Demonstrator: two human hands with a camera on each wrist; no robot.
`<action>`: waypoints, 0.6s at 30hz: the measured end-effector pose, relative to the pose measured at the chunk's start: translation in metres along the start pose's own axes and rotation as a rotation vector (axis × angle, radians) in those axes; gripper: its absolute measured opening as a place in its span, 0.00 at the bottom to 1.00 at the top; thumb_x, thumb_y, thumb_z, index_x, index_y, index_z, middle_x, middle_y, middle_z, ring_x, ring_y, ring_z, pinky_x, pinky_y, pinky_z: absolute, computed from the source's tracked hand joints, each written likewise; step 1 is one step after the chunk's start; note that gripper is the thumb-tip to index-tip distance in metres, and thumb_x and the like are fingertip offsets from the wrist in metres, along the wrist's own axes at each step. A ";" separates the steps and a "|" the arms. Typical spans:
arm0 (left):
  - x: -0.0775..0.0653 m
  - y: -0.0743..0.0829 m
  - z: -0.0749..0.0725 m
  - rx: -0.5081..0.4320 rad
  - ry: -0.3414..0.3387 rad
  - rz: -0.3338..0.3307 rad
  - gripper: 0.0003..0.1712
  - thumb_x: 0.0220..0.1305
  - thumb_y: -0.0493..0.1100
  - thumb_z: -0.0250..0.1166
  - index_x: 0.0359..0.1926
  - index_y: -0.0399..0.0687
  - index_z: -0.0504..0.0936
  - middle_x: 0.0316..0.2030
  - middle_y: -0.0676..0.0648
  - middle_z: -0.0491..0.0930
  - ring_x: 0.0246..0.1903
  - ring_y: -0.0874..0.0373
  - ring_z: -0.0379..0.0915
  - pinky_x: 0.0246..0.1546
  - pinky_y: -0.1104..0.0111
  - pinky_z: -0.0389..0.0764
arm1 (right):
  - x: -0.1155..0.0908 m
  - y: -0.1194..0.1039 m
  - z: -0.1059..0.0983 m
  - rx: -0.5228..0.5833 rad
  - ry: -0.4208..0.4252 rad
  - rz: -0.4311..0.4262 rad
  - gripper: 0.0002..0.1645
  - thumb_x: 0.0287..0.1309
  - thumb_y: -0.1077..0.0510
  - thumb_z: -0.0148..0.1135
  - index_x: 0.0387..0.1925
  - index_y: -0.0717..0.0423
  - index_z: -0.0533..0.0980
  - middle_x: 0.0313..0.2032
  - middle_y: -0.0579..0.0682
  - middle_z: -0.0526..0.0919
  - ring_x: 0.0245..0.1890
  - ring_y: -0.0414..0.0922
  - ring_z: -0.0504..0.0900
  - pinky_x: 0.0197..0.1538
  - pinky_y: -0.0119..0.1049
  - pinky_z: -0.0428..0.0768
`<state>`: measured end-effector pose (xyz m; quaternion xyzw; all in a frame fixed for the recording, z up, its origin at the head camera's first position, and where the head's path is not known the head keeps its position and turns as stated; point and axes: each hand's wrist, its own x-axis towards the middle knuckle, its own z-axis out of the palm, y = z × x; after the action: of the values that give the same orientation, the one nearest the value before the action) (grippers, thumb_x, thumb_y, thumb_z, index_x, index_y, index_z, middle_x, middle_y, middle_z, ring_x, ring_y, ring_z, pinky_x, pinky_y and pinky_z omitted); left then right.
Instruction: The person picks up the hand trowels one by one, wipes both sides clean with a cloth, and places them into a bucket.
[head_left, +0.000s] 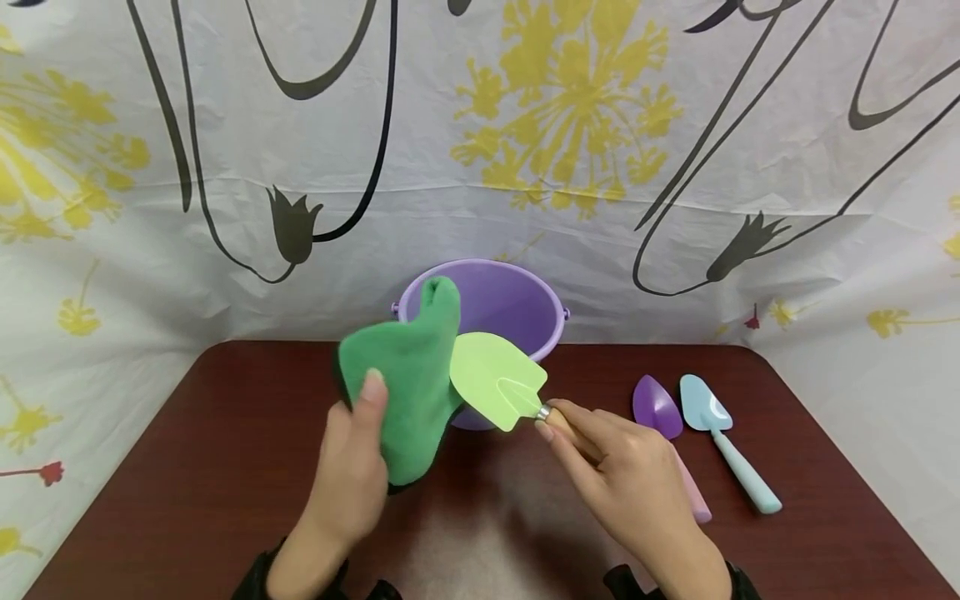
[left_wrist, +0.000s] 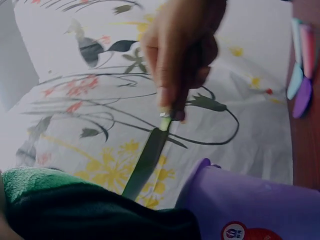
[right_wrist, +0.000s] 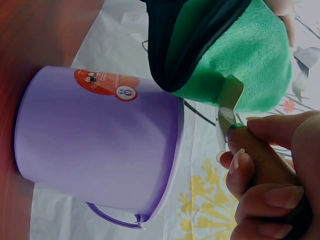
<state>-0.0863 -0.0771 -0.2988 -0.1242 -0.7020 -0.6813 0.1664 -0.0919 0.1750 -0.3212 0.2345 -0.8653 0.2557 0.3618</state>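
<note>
In the head view my left hand (head_left: 352,467) grips a fluffy green cloth (head_left: 405,408), thumb on its face and one corner sticking up. Dark edging runs along the cloth's folded side in the right wrist view. My right hand (head_left: 630,475) holds a small trowel (head_left: 495,379) by its wooden handle (right_wrist: 265,160). The trowel's light green blade points up and left, with its edge right at the cloth. Behind both stands a purple bucket (head_left: 480,263), partly hidden by cloth and blade.
To the right on the dark red-brown table (head_left: 187,500) lie a purple trowel (head_left: 657,408) with a pink handle and a light blue trowel (head_left: 705,404). The bucket's handle (right_wrist: 107,216) hangs at its side. A flower-patterned sheet (head_left: 480,183) rises behind the table.
</note>
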 end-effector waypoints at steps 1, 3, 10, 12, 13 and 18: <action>-0.002 -0.001 0.003 0.017 -0.019 0.032 0.27 0.82 0.47 0.42 0.29 0.37 0.76 0.18 0.52 0.71 0.20 0.63 0.70 0.26 0.68 0.78 | 0.000 0.000 0.000 -0.002 0.001 -0.004 0.18 0.48 0.57 0.78 0.44 0.44 0.87 0.22 0.31 0.81 0.21 0.25 0.68 0.25 0.20 0.69; -0.004 -0.003 0.007 0.059 -0.051 0.101 0.21 0.81 0.42 0.45 0.35 0.36 0.79 0.21 0.50 0.74 0.22 0.64 0.71 0.25 0.68 0.79 | 0.000 -0.001 0.000 -0.003 0.001 -0.006 0.17 0.48 0.57 0.78 0.43 0.44 0.87 0.23 0.32 0.82 0.21 0.26 0.69 0.25 0.20 0.69; -0.006 -0.011 0.021 0.243 -0.101 0.289 0.25 0.75 0.36 0.55 0.70 0.45 0.71 0.68 0.49 0.75 0.69 0.57 0.70 0.69 0.74 0.70 | -0.001 0.000 0.000 -0.005 0.007 -0.014 0.17 0.48 0.57 0.78 0.43 0.46 0.87 0.23 0.33 0.83 0.21 0.26 0.69 0.25 0.21 0.70; -0.007 -0.013 0.023 0.294 -0.114 0.333 0.26 0.73 0.35 0.59 0.70 0.46 0.72 0.69 0.49 0.73 0.73 0.54 0.65 0.73 0.73 0.64 | -0.001 0.000 0.000 0.004 0.004 -0.013 0.16 0.50 0.56 0.77 0.43 0.46 0.87 0.22 0.33 0.82 0.21 0.27 0.69 0.25 0.21 0.69; -0.007 -0.013 0.024 0.324 -0.120 0.354 0.27 0.71 0.35 0.60 0.70 0.46 0.72 0.70 0.49 0.73 0.73 0.52 0.64 0.74 0.71 0.63 | -0.001 0.000 0.000 0.010 0.003 -0.014 0.15 0.51 0.56 0.76 0.43 0.46 0.87 0.22 0.34 0.81 0.20 0.27 0.68 0.25 0.21 0.69; -0.008 -0.014 0.027 0.418 -0.170 0.466 0.28 0.68 0.36 0.64 0.68 0.45 0.74 0.71 0.46 0.71 0.74 0.47 0.62 0.77 0.61 0.60 | -0.001 0.000 -0.001 0.035 -0.006 -0.016 0.11 0.57 0.53 0.73 0.43 0.48 0.87 0.19 0.35 0.77 0.19 0.28 0.66 0.24 0.20 0.67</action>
<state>-0.0864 -0.0499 -0.3156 -0.3012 -0.7907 -0.4533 0.2802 -0.0908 0.1753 -0.3213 0.2485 -0.8598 0.2672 0.3572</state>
